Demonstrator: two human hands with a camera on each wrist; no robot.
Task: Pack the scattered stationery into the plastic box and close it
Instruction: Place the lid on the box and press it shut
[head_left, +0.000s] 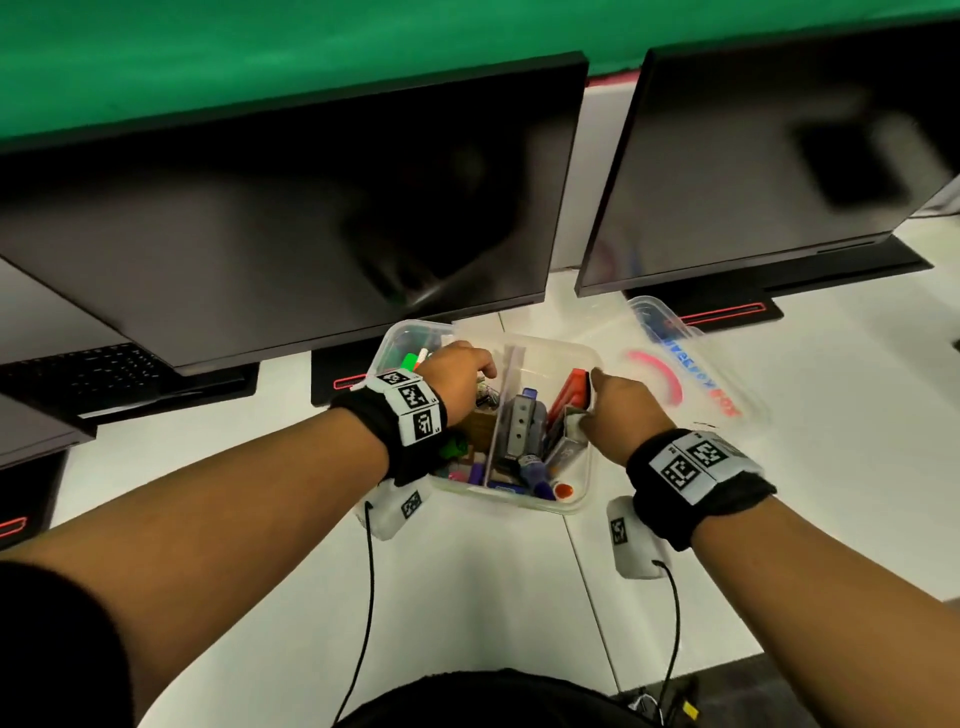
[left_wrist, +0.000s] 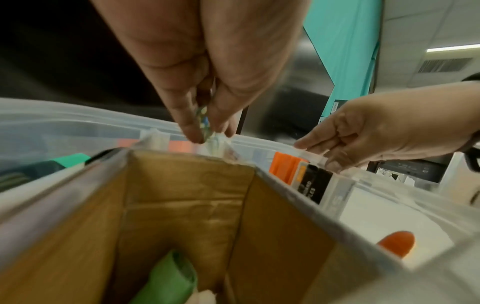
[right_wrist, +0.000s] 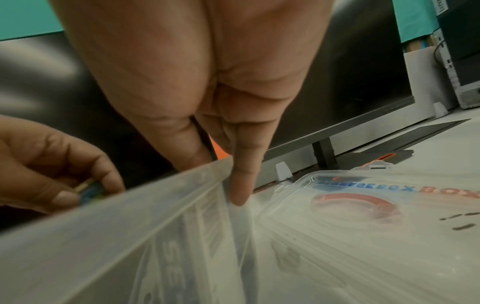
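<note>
The clear plastic box (head_left: 582, 483) stands open on the white desk, with a divider and several pens, markers and small packs inside. My left hand (head_left: 484, 372) hovers over its left compartment and pinches a small blue-and-yellow item (left_wrist: 207, 123) between thumb and fingers (left_wrist: 192, 131), above a brown cardboard box (left_wrist: 187, 205) that lies in that compartment. My right hand (head_left: 592, 397) grips the box's right wall (right_wrist: 182, 205), with one finger (right_wrist: 240, 185) outside it. The clear lid (head_left: 691, 364), printed in red and blue, lies flat to the right of the box.
Two dark monitors (head_left: 291, 218) (head_left: 769, 171) overhang the back of the desk, their stands (head_left: 337, 382) just behind the box. A black keyboard (head_left: 93, 371) lies far left. Black cables (head_left: 366, 597) trail from my wrists towards the desk's front edge.
</note>
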